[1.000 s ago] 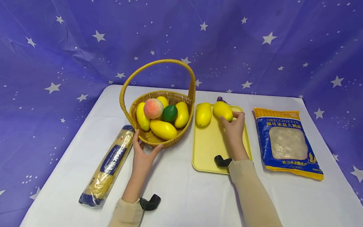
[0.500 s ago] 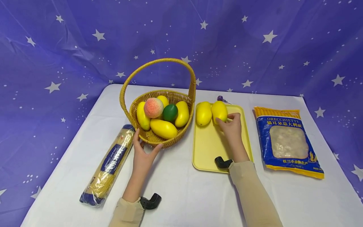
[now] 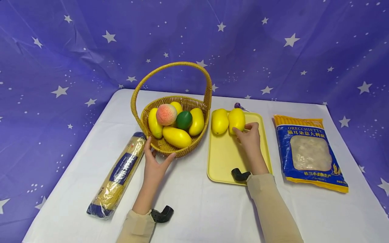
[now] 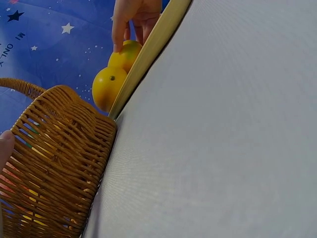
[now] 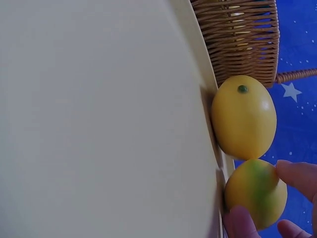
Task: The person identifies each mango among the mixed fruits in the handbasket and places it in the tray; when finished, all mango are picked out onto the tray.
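My right hand [image 3: 250, 136] holds a yellow toy mango [image 3: 237, 118] at the far end of the yellow tray [image 3: 225, 158], thumb on its near side and fingers at its right. The right wrist view shows fingertips on the mango's greenish end [image 5: 260, 191]. A second mango [image 3: 219, 121] lies close beside it on the left. My left hand [image 3: 155, 168] rests against the near side of the wicker basket [image 3: 179, 153], thumb and forefinger spread wide along its rim. Inside are a peach [image 3: 166, 114], a dark green fruit [image 3: 184, 120] and several yellow mangoes [image 3: 177, 137].
A long pack of noodles [image 3: 118, 175] lies left of the basket. Right of the tray is a blue and yellow orecchiette bag [image 3: 310, 153]. A small purple item [image 3: 238, 106] sits behind the tray. The basket's tall handle [image 3: 173, 64] arches above the fruit.
My right hand has turned the held mango upright and brought it left, beside the other mango. The left hand stays at the basket. The head view has shifted slightly.
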Demonstrator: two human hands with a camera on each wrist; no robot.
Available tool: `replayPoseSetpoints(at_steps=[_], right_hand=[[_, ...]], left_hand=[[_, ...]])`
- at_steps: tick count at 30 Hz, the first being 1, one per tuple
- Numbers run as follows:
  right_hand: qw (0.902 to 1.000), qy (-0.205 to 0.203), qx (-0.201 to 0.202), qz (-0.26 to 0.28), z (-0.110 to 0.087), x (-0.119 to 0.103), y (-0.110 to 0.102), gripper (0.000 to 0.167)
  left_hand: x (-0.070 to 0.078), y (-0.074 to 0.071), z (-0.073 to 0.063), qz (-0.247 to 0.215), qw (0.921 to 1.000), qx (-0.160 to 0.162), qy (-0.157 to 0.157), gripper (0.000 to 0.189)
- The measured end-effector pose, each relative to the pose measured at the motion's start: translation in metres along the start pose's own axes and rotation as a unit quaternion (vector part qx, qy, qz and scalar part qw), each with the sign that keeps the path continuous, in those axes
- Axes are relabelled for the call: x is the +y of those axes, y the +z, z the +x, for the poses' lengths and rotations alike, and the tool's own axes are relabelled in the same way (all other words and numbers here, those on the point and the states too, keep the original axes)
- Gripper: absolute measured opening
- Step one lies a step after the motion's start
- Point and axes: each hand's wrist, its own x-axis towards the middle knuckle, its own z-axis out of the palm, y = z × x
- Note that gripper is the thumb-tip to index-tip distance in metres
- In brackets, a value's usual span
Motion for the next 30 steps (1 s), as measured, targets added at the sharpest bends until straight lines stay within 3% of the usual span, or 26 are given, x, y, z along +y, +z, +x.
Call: replayPoseSetpoints(at_steps=[8,14,18,24,30], right_hand=[[0.9993,-0.013,0.002,-0.035,-0.008,-0.003,-0.003,0.061],[0.9940,-0.086,0.003,-0.067,-0.021,-0.022,-0.009,0.065],[0.9903,-0.125,-0.011,-0.060,-0.031,-0.040,-0.009,0.063],[0.9846,-0.158,-0.071,-0.026,-0.046,-0.061,0.002,0.058],[0.9680,-0.196,-0.156,-0.014,-0.056,-0.080,0.020,0.054]], left_hand=[[0.000,-0.001,-0.001,0.007,0.9999,0.001,-0.013,0.097],[-0.002,-0.003,-0.001,0.004,0.9999,0.002,-0.010,0.097],[-0.017,-0.002,0.004,-0.007,1.0000,0.002,-0.007,0.099],[-0.041,0.002,0.012,0.001,1.0000,0.009,0.002,0.100],[-0.038,0.003,0.013,-0.004,1.0000,0.004,-0.005,0.101]])
